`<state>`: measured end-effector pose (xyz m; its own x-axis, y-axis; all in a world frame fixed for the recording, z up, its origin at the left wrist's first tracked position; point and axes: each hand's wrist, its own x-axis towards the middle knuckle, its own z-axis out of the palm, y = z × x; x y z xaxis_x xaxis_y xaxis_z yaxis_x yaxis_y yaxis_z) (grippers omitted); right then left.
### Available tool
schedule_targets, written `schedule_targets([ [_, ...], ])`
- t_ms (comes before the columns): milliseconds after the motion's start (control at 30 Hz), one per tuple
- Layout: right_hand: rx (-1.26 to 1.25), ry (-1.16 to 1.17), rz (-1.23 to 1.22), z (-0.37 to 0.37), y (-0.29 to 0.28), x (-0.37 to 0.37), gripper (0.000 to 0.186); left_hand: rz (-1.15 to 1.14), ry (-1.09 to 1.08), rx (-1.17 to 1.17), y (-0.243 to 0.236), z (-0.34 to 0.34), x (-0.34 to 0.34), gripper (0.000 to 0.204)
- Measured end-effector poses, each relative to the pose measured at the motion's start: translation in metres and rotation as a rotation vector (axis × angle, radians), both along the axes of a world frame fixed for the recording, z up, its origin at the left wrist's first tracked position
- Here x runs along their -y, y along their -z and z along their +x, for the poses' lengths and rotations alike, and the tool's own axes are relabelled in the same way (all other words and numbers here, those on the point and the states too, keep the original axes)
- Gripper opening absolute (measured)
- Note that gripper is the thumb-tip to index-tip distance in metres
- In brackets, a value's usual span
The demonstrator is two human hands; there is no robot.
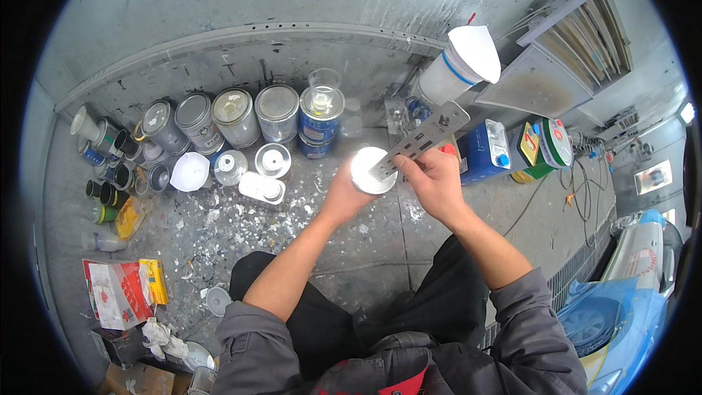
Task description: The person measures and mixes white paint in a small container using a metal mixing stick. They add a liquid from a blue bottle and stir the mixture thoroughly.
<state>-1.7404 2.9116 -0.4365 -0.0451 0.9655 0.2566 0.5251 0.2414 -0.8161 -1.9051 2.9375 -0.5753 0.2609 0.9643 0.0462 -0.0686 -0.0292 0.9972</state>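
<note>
Held in my left hand is a small round cup that looks white inside; its fingers wrap the side and are partly hidden. My right hand pinches a flat grey metal mixing stick with slots along it. The stick slants, its upper end to the right and its lower end over the cup's mouth. Whether the tip touches what is inside, I cannot tell. Left of the cup, on the floor, stand a white-capped tin and a white bottle with a pale cap.
Several paint cans line the wall; a clear cup tops a blue can. At right stand a blue jug, a green-and-white container and a white paper cone. A red-white bag lies left. A blue-wrapped car is lower right.
</note>
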Motion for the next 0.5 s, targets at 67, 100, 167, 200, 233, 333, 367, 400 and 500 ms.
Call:
schedule_targets([
  [67,0.004,-0.018,0.025,0.002,-0.003,-0.001,0.016,0.003,0.007,-0.005,-0.003,0.001,0.000,0.091],
  [100,0.005,-0.030,0.036,-0.001,-0.008,-0.002,0.016,0.012,0.004,-0.010,-0.003,0.000,0.000,0.091],
  [167,0.040,-0.032,0.031,-0.004,-0.026,-0.001,0.016,0.020,0.007,-0.015,-0.003,-0.002,0.000,0.092],
  [200,0.058,-0.034,0.030,-0.007,-0.039,-0.001,0.015,0.019,0.010,-0.015,-0.004,-0.004,0.000,0.092],
  [233,0.045,-0.058,0.067,-0.009,-0.047,-0.003,0.015,0.017,0.014,-0.014,-0.004,-0.005,0.001,0.092],
  [333,0.038,-0.050,0.075,-0.009,-0.061,-0.010,0.014,0.058,-0.048,-0.003,0.000,-0.003,0.003,0.079],
  [367,0.072,-0.039,0.095,-0.008,-0.061,-0.015,0.015,0.062,-0.053,-0.012,0.002,-0.004,0.003,0.080],
  [400,0.068,-0.021,0.081,-0.005,-0.057,-0.019,0.015,0.067,-0.054,-0.018,0.000,-0.003,0.004,0.080],
  [500,0.070,0.028,0.037,0.008,-0.030,-0.029,0.019,0.073,-0.048,-0.007,-0.002,-0.003,0.003,0.079],
])
